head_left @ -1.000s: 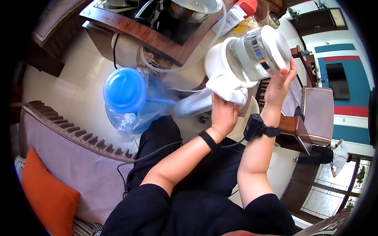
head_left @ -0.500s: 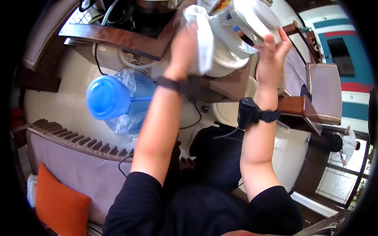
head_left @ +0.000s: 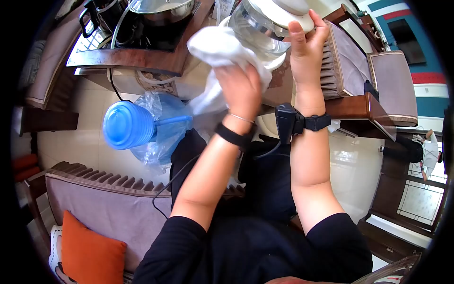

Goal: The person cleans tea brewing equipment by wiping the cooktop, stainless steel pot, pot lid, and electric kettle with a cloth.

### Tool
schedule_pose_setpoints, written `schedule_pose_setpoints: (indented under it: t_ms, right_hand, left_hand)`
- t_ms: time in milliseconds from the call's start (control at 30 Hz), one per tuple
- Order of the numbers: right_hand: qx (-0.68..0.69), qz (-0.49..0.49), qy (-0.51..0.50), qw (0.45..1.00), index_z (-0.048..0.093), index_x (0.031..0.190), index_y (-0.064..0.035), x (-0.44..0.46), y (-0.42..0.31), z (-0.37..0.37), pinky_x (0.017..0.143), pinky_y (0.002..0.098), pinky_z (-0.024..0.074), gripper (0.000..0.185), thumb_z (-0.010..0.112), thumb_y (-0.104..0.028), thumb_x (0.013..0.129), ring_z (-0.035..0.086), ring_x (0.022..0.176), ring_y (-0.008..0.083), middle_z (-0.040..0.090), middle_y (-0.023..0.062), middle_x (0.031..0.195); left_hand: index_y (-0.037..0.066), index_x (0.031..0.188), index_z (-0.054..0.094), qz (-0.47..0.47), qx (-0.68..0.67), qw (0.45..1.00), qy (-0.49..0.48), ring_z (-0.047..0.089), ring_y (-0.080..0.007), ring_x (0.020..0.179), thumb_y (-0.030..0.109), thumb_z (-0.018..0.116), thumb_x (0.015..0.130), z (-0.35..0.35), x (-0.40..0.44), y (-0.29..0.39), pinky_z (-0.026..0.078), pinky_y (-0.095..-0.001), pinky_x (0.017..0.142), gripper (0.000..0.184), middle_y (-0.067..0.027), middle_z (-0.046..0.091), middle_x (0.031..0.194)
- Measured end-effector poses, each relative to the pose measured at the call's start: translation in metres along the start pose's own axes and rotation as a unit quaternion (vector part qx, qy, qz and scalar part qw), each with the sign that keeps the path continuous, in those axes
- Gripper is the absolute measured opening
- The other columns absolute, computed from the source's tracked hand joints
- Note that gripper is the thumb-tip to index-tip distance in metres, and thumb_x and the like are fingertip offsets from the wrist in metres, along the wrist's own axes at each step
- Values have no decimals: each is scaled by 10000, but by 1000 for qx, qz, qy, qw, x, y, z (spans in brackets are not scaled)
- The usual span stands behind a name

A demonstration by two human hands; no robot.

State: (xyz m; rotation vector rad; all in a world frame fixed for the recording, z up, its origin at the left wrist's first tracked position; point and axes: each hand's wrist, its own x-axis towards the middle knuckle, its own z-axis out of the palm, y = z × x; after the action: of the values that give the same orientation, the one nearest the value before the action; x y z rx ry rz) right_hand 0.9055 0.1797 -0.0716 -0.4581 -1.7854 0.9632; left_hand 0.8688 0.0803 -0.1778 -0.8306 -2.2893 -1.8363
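My left hand [head_left: 239, 90] holds a white cloth [head_left: 220, 49], bunched above the fingers with a loose part hanging down on the left. The cloth is blurred and lies in front of the lower side of a clear glass kettle [head_left: 257, 28]. That kettle has a metal band and a white top part [head_left: 283, 10], and it is tilted at the upper edge of the view. My right hand [head_left: 306, 45] grips its white part from the right, with thumb and fingers on the rim. A white base shows partly behind the glass.
Left of the cloth, a wooden table [head_left: 127, 60] bears a lidded pot [head_left: 163, 8] and a black kettle. On the floor stands a large bottle with a blue pump [head_left: 127, 125]. A sofa [head_left: 109, 194] with an orange cushion [head_left: 92, 244] is at lower left. Another person [head_left: 429, 154] is far right.
My left hand swung up and left with the cloth, then came back down and right. The glass kettle and my right hand have shifted up and left in the view, which has also turned.
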Motion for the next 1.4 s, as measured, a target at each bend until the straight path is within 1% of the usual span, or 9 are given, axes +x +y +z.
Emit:
schedule_pose_setpoints:
  t_ms: [133,500,767,900,967,1100,1133,1200,1400]
  right_hand:
    - [7,27,-26,999,295,1309,12,-2,1,1,792,255,465,821,681,-508,805,541,921,136,504,127,1128]
    - [18,-22,-1,1000,311,1292,18,-3,1,13,853,268,446,768,698,-445,818,532,978,154,522,156,1146]
    - [-65,-3,9,998,356,1264,-8,-5,-27,4,948,359,417,734,685,-480,808,538,1092,278,527,202,1178]
    - [-71,49,-60,994,365,1285,-51,-2,-35,-17,978,381,389,710,631,-526,828,503,1152,362,484,215,1246]
    - [-19,12,-63,998,312,1349,-54,-14,-12,-24,1026,390,339,790,651,-524,812,430,1242,346,415,227,1336]
    - [45,84,126,987,409,1274,-60,-80,0,-37,849,280,449,498,615,-321,903,507,1037,137,534,64,1152]
    - [83,159,132,975,426,1262,-62,-101,2,-42,837,272,450,462,603,-307,911,507,1021,126,536,52,1136]
    - [164,224,-61,959,454,1244,-55,-149,25,-51,859,284,445,534,634,-399,877,508,1033,122,535,42,1123]
    - [127,152,-362,911,545,1207,-44,-165,10,-55,932,370,424,610,773,-287,696,570,1061,324,605,166,1142]
  left_hand:
    - [135,1278,489,91,103,990,35,345,-493,1203,277,659,764,51,-59,4,285,-584,1001,559,-262,378,1333]
    - [-76,1262,445,-3,-122,988,94,305,-477,1245,358,541,834,43,-32,-20,148,-533,1082,616,-268,419,1313]
    - [6,1315,433,-246,-297,914,-127,550,-181,1084,283,452,975,-47,88,-24,454,-322,921,438,-104,540,1259]
    - [47,1337,404,-17,-109,992,-56,528,-231,1132,248,503,941,-61,42,-54,426,-361,983,456,-105,518,1280]
    - [51,1342,374,-172,-543,820,-59,539,-266,1117,219,502,930,-64,10,-31,442,-403,972,463,-124,509,1270]
    - [-3,1262,414,-202,-620,747,-127,577,-263,995,195,417,953,-80,-28,0,519,-402,820,368,-153,553,1131]
    - [-13,1234,424,-134,-499,845,-138,576,-243,963,176,425,947,-81,-31,-6,515,-376,805,343,-147,557,1105]
    - [-34,1175,438,-54,-327,932,-147,564,-184,921,114,451,928,-85,-28,0,492,-308,806,288,-130,562,1069]
    - [59,1355,366,-150,-445,821,-324,436,-220,1224,280,451,969,-123,-51,1,403,-329,997,453,-103,460,1327]
